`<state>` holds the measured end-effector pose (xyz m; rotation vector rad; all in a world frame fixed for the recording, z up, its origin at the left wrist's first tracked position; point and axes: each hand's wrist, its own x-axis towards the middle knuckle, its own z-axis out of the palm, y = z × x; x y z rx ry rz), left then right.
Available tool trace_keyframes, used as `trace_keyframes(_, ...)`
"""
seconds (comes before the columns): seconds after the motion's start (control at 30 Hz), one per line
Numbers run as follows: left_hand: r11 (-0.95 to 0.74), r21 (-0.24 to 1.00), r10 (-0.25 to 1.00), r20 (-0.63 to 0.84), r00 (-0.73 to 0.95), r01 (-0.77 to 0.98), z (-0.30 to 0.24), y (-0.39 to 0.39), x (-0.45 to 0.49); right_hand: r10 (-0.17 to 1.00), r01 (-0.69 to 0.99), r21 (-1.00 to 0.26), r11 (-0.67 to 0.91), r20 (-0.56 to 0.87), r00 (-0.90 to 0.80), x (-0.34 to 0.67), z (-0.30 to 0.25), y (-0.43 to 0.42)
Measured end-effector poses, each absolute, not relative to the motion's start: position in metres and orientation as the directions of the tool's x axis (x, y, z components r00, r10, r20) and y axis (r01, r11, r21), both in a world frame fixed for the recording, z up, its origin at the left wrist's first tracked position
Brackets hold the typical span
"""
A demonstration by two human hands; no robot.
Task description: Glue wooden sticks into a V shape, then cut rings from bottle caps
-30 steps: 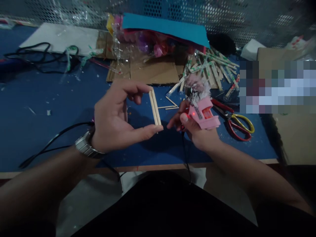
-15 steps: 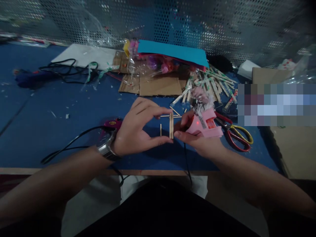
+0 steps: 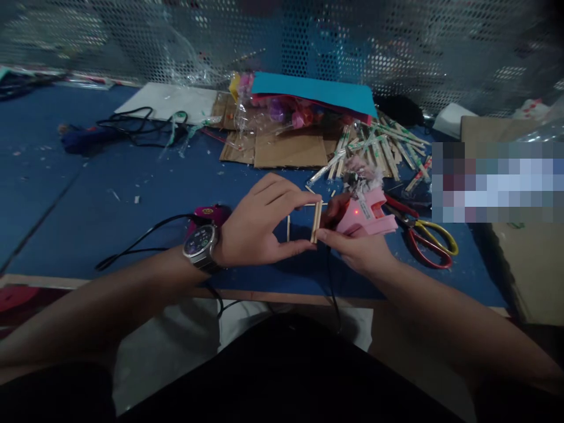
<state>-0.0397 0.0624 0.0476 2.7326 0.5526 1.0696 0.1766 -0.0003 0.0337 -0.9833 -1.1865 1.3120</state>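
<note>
Between thumb and forefinger, my left hand (image 3: 259, 226) pinches a short pair of wooden stick pieces (image 3: 316, 222) by their two ends, held upright above the table. My right hand (image 3: 363, 247) is wrapped round a pink glue gun (image 3: 363, 216) with a small red light lit on its side. My right thumb tip is at the lower part of the stick pieces; whether it presses on them I cannot tell. The glue gun's nozzle is hidden by my fingers. A loose short stick (image 3: 288, 228) shows beyond my left hand, near more cut pieces (image 3: 311, 190).
Red-and-yellow-handled scissors (image 3: 432, 241) lie right of the glue gun. Wrapped chopsticks (image 3: 383, 150) are heaped behind, beside cardboard (image 3: 288, 150) and a blue sheet (image 3: 312, 88). A purple device (image 3: 205, 217) with a black cord sits by my left wrist. A cardboard box (image 3: 524, 264) stands at right.
Both hands have shifted slightly right in view with the sticks and the glue gun. The stick pieces now tilt a little, and my right thumb is closer against them.
</note>
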Motion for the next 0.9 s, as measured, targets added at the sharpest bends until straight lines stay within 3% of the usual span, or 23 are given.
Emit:
trace_keyframes(0.13,-0.92,0.254,0.392,0.591,0.705,0.299,0.054,0.056,-0.036,0.985,-0.192,-0.978,0.083,0.11,-0.135,0.178,0.035,0.0)
trace_keyframes(0.37,-0.913,0.238,0.404,0.405,0.82,0.332,0.059,0.058,-0.028,0.994,-0.134,-0.988,0.07,0.08,-0.07,0.182,0.026,0.005)
trace_keyframes(0.53,-0.909,0.228,0.414,0.393,0.821,0.349,0.054,0.063,-0.03,0.996,-0.022,-0.999,0.023,0.025,-0.087,0.186,0.015,0.005)
trace_keyframes(0.77,-0.908,0.199,0.418,0.383,0.824,0.368,0.05,0.062,-0.033,0.99,-0.034,-0.998,-0.052,-0.047,-0.135,0.184,0.015,0.006)
trace_keyframes(0.9,-0.876,0.233,0.483,0.429,0.763,0.423,0.057,0.064,-0.04,0.99,-0.044,-0.999,-0.019,-0.012,-0.138,0.187,0.023,0.006)
